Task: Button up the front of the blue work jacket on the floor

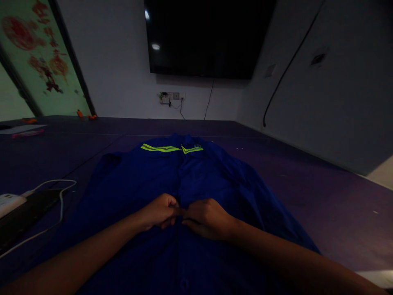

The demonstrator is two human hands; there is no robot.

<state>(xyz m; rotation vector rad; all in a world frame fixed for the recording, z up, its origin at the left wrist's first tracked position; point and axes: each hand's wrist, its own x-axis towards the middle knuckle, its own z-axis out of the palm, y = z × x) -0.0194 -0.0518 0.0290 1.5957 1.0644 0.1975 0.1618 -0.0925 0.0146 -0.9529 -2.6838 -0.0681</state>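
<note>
Done: I see blue jacket [123, 184] laid out front-up. Underway, I judge: fastening; left hand [166, 211], right hand [209, 218] pinching placket [181, 256]. Left, probably: lower section.

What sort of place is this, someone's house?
Possibly a home's living room, though it's too dim to be sure. A large dark television hangs on the wall, red decorations show on the glass at left, and a blue jacket lies spread on the purple floor.
</note>
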